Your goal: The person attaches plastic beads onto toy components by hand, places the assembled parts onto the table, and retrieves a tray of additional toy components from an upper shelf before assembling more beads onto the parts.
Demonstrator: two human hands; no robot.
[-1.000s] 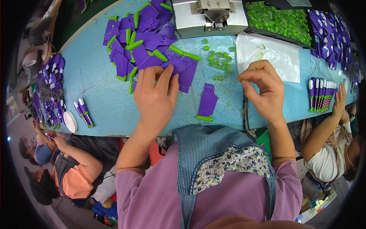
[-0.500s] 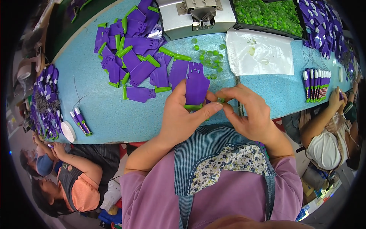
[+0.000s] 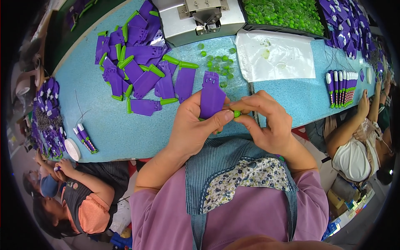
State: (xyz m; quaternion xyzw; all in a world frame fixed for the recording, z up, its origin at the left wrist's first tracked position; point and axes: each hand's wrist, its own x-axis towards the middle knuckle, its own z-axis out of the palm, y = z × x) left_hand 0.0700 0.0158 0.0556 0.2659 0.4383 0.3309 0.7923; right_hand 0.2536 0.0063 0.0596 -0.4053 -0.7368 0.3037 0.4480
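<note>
My left hand [image 3: 192, 125] is closed round a flat purple plastic piece [image 3: 213, 96], which stands up between thumb and fingers with its notched end away from me. Its lower end is mostly covered by the hand. Close against the left thumb tip, my right hand [image 3: 270, 121] pinches a small round green cap [image 3: 237, 113] between thumb and forefinger. Whether the cap touches the purple piece is hidden. Beyond the hands lie several loose translucent green caps [image 3: 217, 66] and a heap of purple pieces with green ends [image 3: 143, 81].
A metal machine [image 3: 200, 29] stands at the back, beside a black tray of green caps [image 3: 283, 18]. A white plastic sheet [image 3: 277, 56] lies in front of the tray. Assembled purple sticks [image 3: 341, 88] line up at right; co-workers [image 3: 93, 191] sit on both sides.
The purple piece has tilted slightly in my left hand. The green cap shows more clearly between my right fingertips. The whole view has shifted a little.
</note>
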